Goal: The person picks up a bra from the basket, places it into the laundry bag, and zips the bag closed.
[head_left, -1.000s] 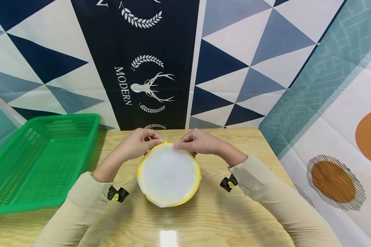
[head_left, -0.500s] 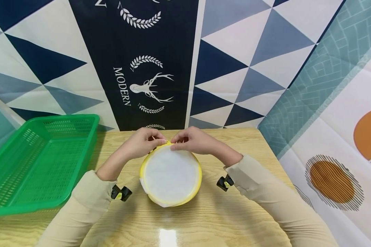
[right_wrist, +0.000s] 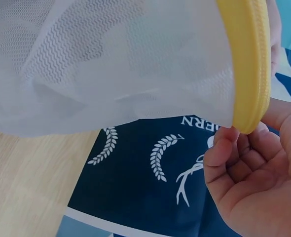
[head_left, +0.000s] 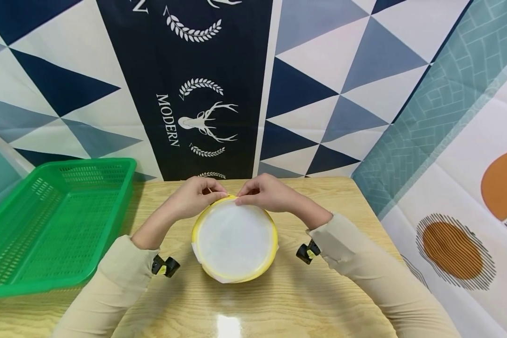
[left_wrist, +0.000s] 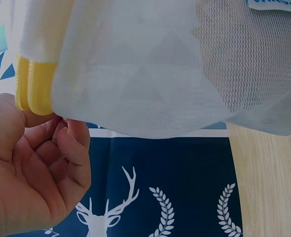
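Observation:
A round white mesh laundry bag with a yellow zipper band around its top stands on the table, flat white top facing up. My left hand pinches the far edge of the band between thumb and fingers. Close to its right, my right hand grips the same edge, thumb on top. In the left wrist view the yellow edge meets the thumb and fingertips of the left hand. The right wrist view shows the mesh side hanging below the band, with curled fingers beneath it.
A green plastic basket stands on the left of the wooden table. Behind the table's far edge rises a patterned cloth backdrop. Another printed cloth hangs on the right. A white label shows on the mesh.
My right hand has shifted slightly left along the rim and my left hand slightly right, so they are closer together. The bag has moved a little to the right.

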{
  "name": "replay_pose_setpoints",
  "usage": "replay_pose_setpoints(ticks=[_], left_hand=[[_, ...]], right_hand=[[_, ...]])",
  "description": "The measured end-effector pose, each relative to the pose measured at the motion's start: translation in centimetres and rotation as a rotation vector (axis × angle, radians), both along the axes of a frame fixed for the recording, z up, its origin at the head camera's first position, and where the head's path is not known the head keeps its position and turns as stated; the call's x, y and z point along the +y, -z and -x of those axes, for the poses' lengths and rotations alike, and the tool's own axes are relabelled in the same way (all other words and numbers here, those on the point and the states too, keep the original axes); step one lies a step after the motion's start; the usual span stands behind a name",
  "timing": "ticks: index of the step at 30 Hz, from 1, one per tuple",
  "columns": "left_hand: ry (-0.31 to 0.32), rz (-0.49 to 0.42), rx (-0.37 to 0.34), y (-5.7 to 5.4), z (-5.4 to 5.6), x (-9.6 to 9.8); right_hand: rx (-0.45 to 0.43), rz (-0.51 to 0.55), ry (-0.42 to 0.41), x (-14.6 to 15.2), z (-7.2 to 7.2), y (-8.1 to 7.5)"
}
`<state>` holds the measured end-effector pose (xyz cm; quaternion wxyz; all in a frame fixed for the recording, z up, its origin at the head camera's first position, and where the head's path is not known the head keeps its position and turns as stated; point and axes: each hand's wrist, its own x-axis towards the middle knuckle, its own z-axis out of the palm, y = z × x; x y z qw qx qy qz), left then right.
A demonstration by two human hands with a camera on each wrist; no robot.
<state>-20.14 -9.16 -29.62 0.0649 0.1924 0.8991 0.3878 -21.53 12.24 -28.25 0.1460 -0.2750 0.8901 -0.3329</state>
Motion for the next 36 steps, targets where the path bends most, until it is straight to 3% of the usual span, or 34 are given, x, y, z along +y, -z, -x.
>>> replay_pose_setpoints(ticks=[27, 32, 36], left_hand=[[-0.003, -0.007, 0.067, 0.6, -0.6, -0.2], [-0.022, -0.033, 0.018, 0.9, -0.8, -0.6], [-0.038, -0.047, 0.02, 0.9, -0.8, -0.7]], right_hand=[[-0.021, 0.037, 0.02, 0.4, -0.3, 0.4], [-0.038, 0.046, 0.041, 0.9, -0.4, 0.6], [-0.054, 0.052, 0.055, 1.1, -0.4, 0.5]])
